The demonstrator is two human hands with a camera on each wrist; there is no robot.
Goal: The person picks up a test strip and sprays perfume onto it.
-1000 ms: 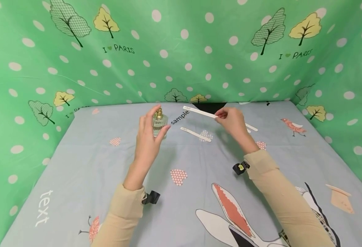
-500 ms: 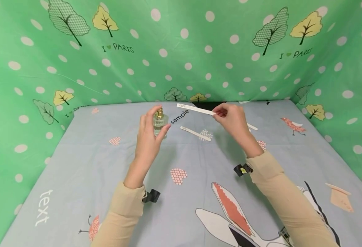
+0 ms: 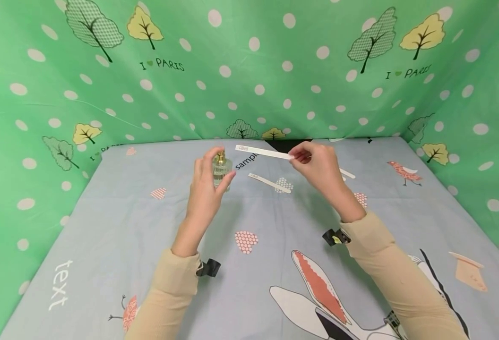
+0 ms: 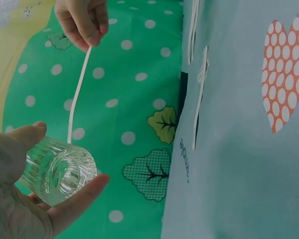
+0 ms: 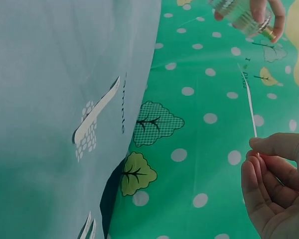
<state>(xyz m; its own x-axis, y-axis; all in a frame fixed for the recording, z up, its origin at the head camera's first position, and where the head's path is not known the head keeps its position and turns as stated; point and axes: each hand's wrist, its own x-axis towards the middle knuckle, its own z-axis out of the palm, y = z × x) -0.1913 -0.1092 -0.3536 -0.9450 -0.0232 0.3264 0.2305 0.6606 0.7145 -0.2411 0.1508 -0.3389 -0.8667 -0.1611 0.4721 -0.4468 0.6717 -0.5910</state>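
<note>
My left hand (image 3: 202,196) grips a clear glass perfume bottle (image 3: 221,174), held upright above the table with its index fingertip on the gold spray top (image 3: 221,157). Under the bottle's base, seen in the left wrist view, thumb and fingers wrap its sides. To the right, my right hand (image 3: 321,167) pinches one end of a white paper test strip (image 3: 262,151). The strip's printed end points left at the bottle's sprayer, with a small gap between them in the head view. A slight bend shows in the strip (image 5: 250,104) in the right wrist view.
Another white strip (image 3: 269,183) lies on the blue-grey printed cloth (image 3: 147,236) between the hands. More strips (image 3: 348,174) lie beyond the right wrist, partly hidden by it. A green dotted curtain (image 3: 249,71) hangs behind the table and at both sides.
My right hand has moved slightly left, carrying the strip's printed end closer to the bottle's sprayer. My left hand and the bottle have hardly moved.
</note>
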